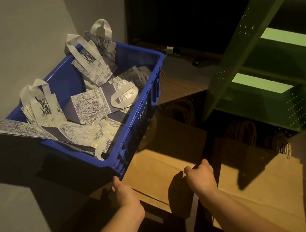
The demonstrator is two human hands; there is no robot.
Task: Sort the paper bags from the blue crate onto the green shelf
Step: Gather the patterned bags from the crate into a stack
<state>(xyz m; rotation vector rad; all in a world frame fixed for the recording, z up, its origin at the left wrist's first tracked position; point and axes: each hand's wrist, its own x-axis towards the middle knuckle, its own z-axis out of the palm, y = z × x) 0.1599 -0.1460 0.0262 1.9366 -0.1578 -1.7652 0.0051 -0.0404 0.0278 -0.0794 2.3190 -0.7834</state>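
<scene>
Nearest, the left hand (120,191) touches the blue crate (132,140) corner while the right hand (201,174) grips a brown paper bag (161,167); pulling could tip the crate's patterned bags (88,104).

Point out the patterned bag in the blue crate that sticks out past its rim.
The large flat patterned bag at the blue crate's left corner: it overhangs the rim, while the others sit inside.

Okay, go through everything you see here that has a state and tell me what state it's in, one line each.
Blue plastic crate: open-topped, tilted, holding printed bags.
Blue-and-white printed paper bags: jumbled in the crate, some upright, some lying flat.
Flat brown paper bag: lying beneath the hands.
Green metal shelf: visible boards bare.
Left hand: at the crate's near corner; grip hidden.
Right hand: fingers curled over the brown bag's edge.
</scene>
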